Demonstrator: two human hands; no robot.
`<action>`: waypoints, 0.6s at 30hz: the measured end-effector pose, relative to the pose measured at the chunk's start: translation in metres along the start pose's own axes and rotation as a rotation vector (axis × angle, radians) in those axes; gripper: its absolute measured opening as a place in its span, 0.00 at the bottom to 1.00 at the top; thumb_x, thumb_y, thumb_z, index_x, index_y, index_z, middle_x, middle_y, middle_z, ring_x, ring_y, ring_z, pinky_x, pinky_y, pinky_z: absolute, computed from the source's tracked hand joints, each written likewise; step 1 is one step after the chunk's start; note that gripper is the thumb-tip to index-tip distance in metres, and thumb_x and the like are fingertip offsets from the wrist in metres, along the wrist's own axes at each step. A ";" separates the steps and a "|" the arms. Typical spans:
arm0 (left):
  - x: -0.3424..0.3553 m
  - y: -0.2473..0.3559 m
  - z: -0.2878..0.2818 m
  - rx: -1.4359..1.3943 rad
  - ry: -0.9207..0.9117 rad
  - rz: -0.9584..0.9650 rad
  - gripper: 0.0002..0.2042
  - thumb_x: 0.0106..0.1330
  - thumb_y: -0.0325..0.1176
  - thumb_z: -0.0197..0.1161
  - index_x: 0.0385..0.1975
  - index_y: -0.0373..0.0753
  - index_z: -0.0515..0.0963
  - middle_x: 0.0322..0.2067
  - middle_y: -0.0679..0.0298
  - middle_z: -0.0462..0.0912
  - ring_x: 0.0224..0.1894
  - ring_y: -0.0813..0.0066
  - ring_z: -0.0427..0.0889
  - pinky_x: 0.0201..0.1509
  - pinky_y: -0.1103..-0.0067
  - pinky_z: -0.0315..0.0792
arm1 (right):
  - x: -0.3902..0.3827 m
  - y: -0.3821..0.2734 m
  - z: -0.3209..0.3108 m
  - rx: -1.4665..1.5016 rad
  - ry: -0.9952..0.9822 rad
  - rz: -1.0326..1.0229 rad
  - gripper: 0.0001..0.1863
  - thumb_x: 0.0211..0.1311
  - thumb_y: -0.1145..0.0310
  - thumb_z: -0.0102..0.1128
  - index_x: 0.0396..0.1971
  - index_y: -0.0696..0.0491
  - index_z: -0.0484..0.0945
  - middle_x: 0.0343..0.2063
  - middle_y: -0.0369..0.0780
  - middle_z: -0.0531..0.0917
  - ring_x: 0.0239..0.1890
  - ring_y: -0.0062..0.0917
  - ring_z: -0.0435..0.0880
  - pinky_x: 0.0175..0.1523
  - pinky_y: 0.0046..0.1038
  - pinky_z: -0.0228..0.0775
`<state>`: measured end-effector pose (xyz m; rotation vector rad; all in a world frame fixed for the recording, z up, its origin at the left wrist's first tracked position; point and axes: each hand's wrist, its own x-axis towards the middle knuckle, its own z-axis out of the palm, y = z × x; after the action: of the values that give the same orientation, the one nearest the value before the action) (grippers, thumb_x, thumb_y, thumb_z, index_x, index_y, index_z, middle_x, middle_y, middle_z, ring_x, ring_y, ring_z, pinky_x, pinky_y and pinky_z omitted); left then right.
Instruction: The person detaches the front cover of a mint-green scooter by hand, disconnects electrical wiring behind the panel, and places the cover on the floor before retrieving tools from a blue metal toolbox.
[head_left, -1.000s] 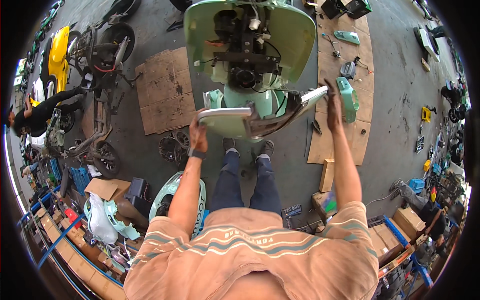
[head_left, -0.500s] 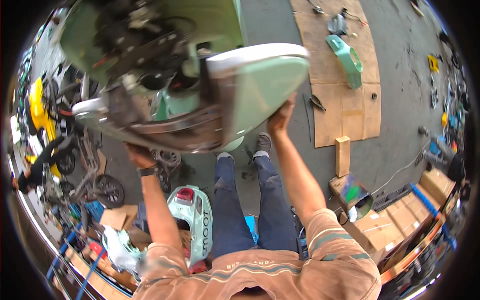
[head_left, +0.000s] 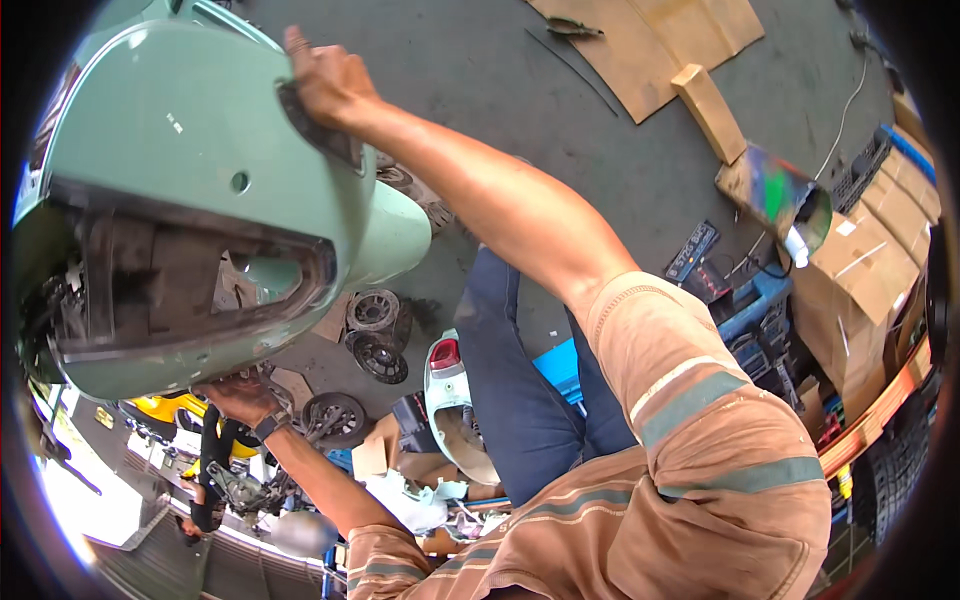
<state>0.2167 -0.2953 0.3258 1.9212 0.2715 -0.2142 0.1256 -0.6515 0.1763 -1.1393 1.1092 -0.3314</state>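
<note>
A large mint-green scooter body panel (head_left: pixel 170 105) with a smoky dark clear insert (head_left: pixel 160 280) fills the upper left, tilted over. My right hand (head_left: pixel 325 80) grips its upper edge by a small dark piece, index finger raised along the edge. My left hand (head_left: pixel 235 395) has hold of the lower edge from beneath, its fingertips partly hidden by the panel. A rounded mint fender (head_left: pixel 400 230) shows behind the panel; how it connects is hidden.
A cardboard sheet (head_left: pixel 690 40) and wooden block (head_left: pixel 708 110) lie above right, cartons (head_left: pixel 850 290) at right. Wheel parts (head_left: pixel 375 330) and a green rear shell (head_left: pixel 445 375) with red lamp sit below. A person in dark clothes (head_left: pixel 210 490) is among scooters at lower left.
My view has swung leftward. The panel has moved to the upper left and turned, showing its green outer face; my right hand has risen along its edge, while my left stays underneath.
</note>
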 end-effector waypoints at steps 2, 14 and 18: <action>0.000 -0.007 -0.004 -0.035 -0.013 0.012 0.33 0.68 0.63 0.45 0.63 0.46 0.64 0.59 0.61 0.71 0.58 0.66 0.72 0.54 0.68 0.72 | -0.017 -0.005 0.000 0.055 -0.035 -0.001 0.39 0.67 0.37 0.34 0.25 0.59 0.82 0.31 0.56 0.82 0.40 0.55 0.80 0.50 0.47 0.69; 0.121 -0.069 -0.107 -0.282 -0.137 -0.061 0.33 0.66 0.63 0.45 0.61 0.42 0.67 0.60 0.56 0.70 0.60 0.57 0.70 0.66 0.55 0.61 | -0.174 0.049 0.055 -0.018 0.111 -0.361 0.16 0.64 0.58 0.51 0.25 0.55 0.74 0.23 0.47 0.74 0.31 0.41 0.73 0.41 0.40 0.60; 0.146 -0.057 -0.105 -0.261 -0.182 -0.120 0.32 0.67 0.62 0.45 0.60 0.43 0.67 0.59 0.57 0.71 0.60 0.57 0.71 0.66 0.56 0.62 | -0.210 0.055 0.069 -0.013 0.087 -0.392 0.15 0.63 0.59 0.52 0.24 0.54 0.73 0.22 0.43 0.69 0.31 0.37 0.72 0.40 0.36 0.57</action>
<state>0.3415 -0.1649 0.2722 1.6174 0.2782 -0.4109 0.0693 -0.4403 0.2406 -1.3640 0.9595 -0.6849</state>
